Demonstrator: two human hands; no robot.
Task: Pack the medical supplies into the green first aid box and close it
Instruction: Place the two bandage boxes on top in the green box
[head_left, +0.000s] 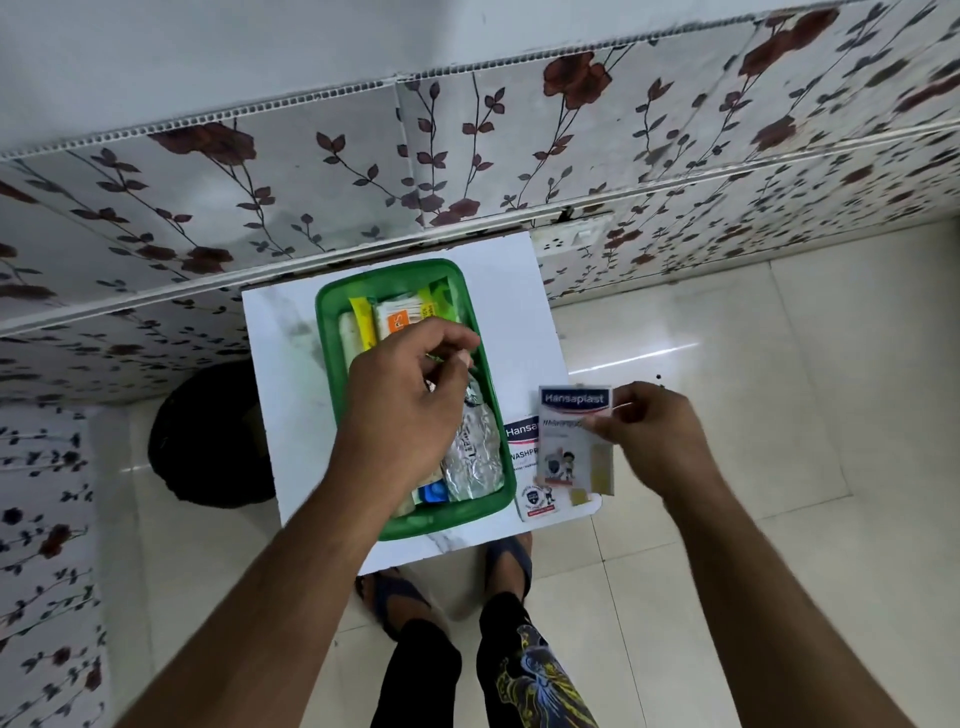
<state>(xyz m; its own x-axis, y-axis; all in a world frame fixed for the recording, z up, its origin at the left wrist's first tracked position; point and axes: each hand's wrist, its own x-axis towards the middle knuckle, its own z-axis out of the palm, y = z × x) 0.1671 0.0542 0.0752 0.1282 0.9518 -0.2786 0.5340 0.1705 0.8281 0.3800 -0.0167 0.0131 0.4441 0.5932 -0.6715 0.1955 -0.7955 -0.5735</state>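
Green plastic first aid box (332, 332), frame centre, lies open; the white Hansaplast plaster packet (574, 441), pinched by the right hand (649, 441), is best slid flat beside the silver foil strips (475, 447), once the left hand (410, 395), fingers curled on something unclear, is withdrawn.

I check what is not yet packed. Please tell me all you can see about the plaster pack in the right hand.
The plaster pack is a flat, pale card sleeve with a blue Hansaplast band on top and a small cartoon picture below. The right hand pinches its right edge, holding it upright above the white table, outside the green box.
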